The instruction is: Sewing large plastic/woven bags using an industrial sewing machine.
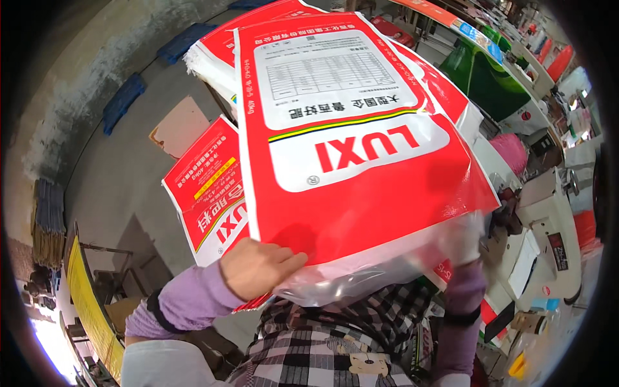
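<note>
A large red and white woven sack, flat and printed, lies over my lap and reaches away from me. A clear plastic liner sticks out of its near end. My left hand is closed on the sack's near left corner, fingers curled over the edge. My right hand, at the near right corner, is smeared by motion and looks whitish; its fingers cannot be made out. More red sacks of the same kind lie beneath and beyond, one red sack showing at the left.
At the right stand a pale sewing machine and a cluttered bench. Green sheeting and a pink bundle lie behind. Blue folded pieces lie on the grey floor at the left, near a bundled stack and a yellow panel.
</note>
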Action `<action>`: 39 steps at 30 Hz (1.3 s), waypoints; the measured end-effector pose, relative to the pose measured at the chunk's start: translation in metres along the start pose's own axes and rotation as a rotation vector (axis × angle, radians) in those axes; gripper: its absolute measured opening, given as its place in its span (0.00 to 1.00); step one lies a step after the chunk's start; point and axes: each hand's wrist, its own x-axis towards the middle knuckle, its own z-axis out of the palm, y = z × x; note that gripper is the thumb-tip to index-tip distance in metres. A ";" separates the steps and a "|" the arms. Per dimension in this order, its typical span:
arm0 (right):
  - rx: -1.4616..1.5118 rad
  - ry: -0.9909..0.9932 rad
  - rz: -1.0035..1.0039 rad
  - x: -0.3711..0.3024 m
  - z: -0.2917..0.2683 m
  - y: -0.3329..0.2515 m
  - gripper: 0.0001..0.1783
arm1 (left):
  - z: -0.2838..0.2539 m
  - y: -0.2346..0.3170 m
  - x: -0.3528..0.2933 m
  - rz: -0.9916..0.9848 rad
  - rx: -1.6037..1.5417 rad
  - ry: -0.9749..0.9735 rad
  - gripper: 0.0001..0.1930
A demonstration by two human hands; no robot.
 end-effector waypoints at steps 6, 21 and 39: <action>0.881 0.529 0.563 -0.019 -0.018 0.001 0.29 | -0.001 -0.003 -0.023 -0.102 0.098 0.092 0.23; 0.594 0.763 0.211 -0.044 -0.041 -0.006 0.16 | 0.004 -0.023 -0.009 -0.394 -0.201 0.622 0.04; 0.262 0.262 0.208 0.003 -0.079 0.043 0.16 | 0.010 -0.030 -0.051 -0.062 0.170 0.166 0.11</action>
